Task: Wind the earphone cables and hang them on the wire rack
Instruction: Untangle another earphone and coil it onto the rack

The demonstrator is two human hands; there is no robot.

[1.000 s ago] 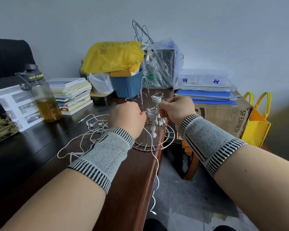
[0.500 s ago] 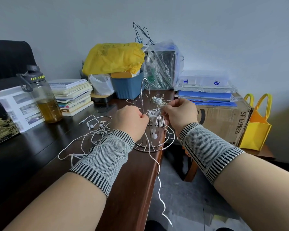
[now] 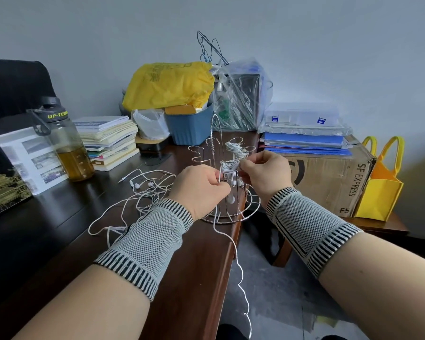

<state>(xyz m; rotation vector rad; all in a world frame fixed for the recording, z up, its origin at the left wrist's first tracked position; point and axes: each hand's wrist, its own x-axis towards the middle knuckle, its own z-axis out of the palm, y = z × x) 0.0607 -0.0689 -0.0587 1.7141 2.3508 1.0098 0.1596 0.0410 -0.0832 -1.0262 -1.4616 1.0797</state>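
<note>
the wire rack (image 3: 227, 192) stands upright at the right edge of the desk (image 3: 182, 266), its long axis vertical and its round base flat on the wood. your two hands meet in front of it, at about mid-height. between them sits a wound bundle of white earphone cable (image 3: 228, 167), its coils lying roughly crosswise from one hand to the other, close against the rack's upright wires. your left hand (image 3: 201, 190) is curled, thumb and fingers pinching the cable at the bundle's left end. your right hand (image 3: 263, 171) pinches the bundle's right end with its fingertips. from the left hand a loose tail of cable (image 3: 241, 273) drops past the desk edge and hangs toward the floor. a second wound bundle (image 3: 233, 147) hangs higher on the rack, above and just behind your right hand. to the left of your left wrist, a tangle of earphones (image 3: 142, 190) lies spread flat on the desk, apart from both hands.
</note>
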